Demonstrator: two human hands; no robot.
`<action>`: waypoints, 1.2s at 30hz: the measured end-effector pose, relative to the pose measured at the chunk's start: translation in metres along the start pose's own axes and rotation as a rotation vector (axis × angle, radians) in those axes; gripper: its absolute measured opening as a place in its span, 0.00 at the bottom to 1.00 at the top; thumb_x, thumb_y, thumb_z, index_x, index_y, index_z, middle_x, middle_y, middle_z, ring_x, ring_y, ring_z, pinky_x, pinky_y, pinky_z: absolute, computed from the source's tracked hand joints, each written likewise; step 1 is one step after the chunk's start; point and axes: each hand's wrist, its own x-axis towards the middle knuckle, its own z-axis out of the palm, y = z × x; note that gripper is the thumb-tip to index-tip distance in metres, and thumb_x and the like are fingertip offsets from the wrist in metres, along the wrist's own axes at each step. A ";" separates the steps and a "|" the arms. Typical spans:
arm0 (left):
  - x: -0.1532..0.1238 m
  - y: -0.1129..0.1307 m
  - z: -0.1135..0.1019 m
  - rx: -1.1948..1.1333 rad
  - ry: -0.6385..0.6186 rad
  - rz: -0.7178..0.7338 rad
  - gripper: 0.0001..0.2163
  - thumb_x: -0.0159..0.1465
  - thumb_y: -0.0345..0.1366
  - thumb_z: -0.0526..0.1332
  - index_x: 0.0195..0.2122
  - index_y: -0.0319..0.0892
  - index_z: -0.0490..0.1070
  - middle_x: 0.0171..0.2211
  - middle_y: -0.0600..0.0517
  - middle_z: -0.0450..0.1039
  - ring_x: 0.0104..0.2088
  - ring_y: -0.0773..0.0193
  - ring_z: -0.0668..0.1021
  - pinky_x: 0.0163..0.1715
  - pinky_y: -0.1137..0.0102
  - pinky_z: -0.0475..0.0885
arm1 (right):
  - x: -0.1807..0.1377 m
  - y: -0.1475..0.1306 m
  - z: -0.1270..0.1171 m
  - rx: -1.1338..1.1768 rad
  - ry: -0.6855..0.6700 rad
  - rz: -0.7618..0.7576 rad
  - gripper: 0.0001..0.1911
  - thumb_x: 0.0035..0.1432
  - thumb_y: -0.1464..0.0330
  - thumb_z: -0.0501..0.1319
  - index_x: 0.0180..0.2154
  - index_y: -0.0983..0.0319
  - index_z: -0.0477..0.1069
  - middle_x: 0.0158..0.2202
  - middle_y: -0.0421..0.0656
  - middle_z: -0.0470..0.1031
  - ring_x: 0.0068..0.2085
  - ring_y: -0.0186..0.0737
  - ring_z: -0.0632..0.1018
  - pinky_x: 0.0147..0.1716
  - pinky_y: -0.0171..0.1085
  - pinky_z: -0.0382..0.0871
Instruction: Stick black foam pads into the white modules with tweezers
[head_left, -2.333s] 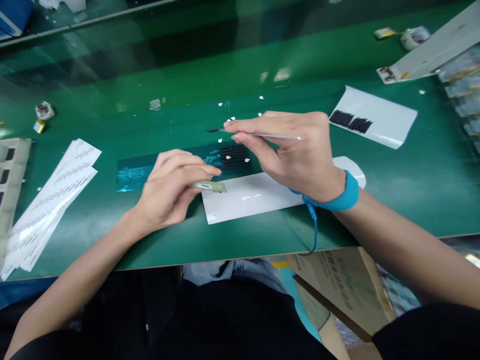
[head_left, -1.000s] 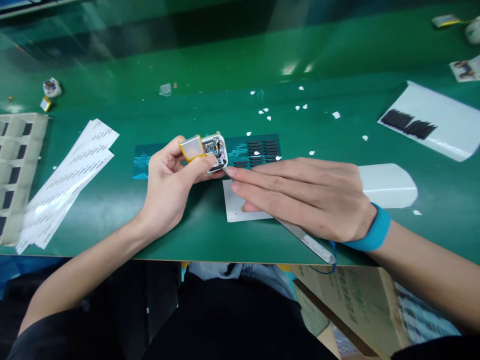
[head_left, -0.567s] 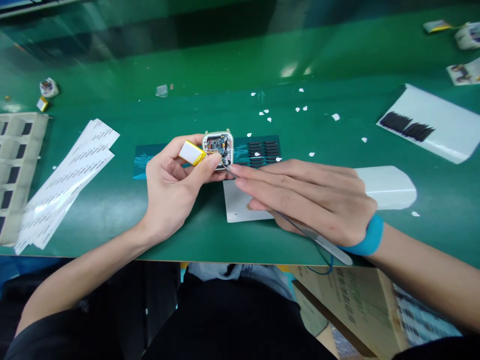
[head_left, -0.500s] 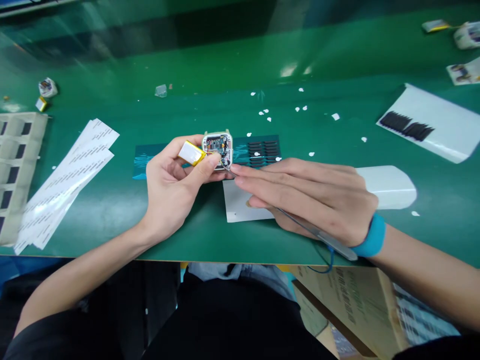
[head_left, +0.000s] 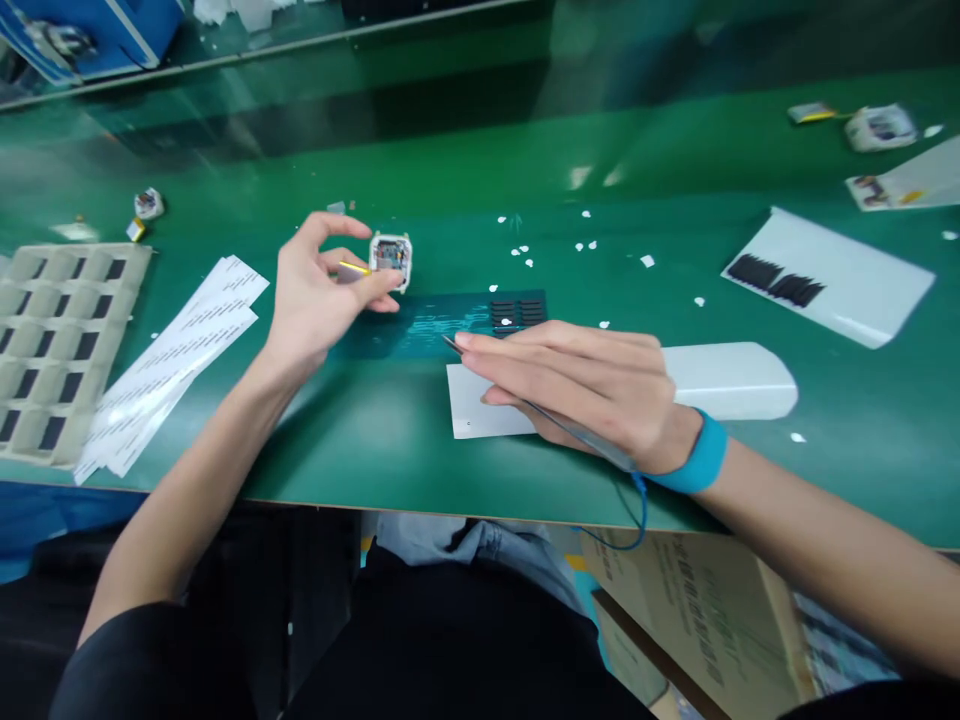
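Bench surface [head_left: 375, 440] is smooth, green, glossy. On its left a pale moulded tray [head_left: 135, 275] is divided into rounded-square cells; dark rectangles are seen in them. A glossy white sheet [head_left: 727, 385] is partly covered by the right hand [head_left: 592, 380]; a curled backing sheet [head_left: 862, 285], bearing fine black strips, is spread farther right. Printed paper strips [head_left: 172, 365] are overlapped beside the tray. Thin teal film [head_left: 442, 330] is laid near centre. Slim metal tweezers [head_left: 585, 432] are gripped by the right hand, long axis slanted, tip pointed far-left over the film; tip gap cannot be told. A pale, rounded-square casing [head_left: 391, 262] is pinched by the left hand [head_left: 315, 285] near the film's far edge, open face turned toward the camera; circuitry is contained in it. A flat, yellow-edged battery [head_left: 352, 272] is cradled among the same fingers. Tiny white bits [head_left: 529, 263] are scattered beyond the film.
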 end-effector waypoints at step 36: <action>-0.005 -0.006 -0.005 1.071 -0.151 1.155 0.08 0.76 0.34 0.58 0.41 0.43 0.76 0.37 0.47 0.86 0.41 0.49 0.87 0.50 0.51 0.78 | 0.015 0.051 -0.034 -0.138 0.102 0.348 0.17 0.81 0.70 0.48 0.54 0.64 0.75 0.52 0.46 0.85 0.53 0.38 0.82 0.55 0.39 0.77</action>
